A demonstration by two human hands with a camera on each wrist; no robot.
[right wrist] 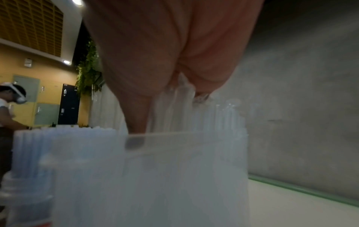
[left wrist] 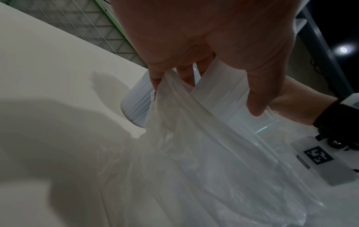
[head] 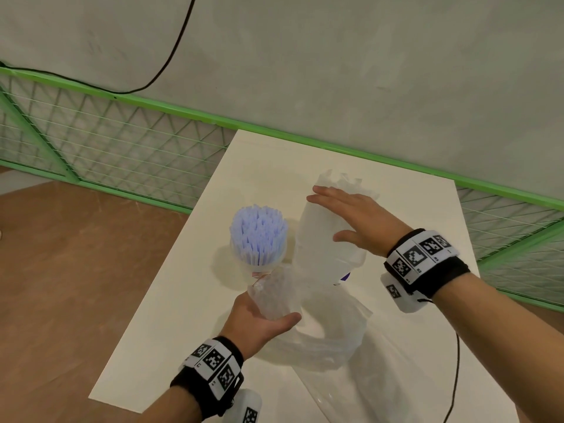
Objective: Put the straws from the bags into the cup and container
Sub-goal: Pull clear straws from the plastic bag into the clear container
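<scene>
A clear cup (head: 259, 257) packed with pale purple straws (head: 258, 232) stands upright on the white table (head: 183, 300). Just to its right stands a clear container (head: 326, 248) filled with white straws. My right hand (head: 348, 215) lies flat on top of those straws, fingers straight. In the right wrist view the palm (right wrist: 165, 61) sits over the straw tips in the container (right wrist: 155, 169). My left hand (head: 271, 315) grips a crumpled clear plastic bag (head: 274, 294) in front of the cup. The left wrist view shows the fingers (left wrist: 155, 79) and thumb pinching this bag (left wrist: 184, 130).
A second clear bag (head: 329, 340) lies rumpled on the table near me, under the held bag. A green mesh fence (head: 122, 141) runs behind the table, and a black cable (head: 454, 377) hangs at the right. A person stands far off in the right wrist view (right wrist: 7, 107).
</scene>
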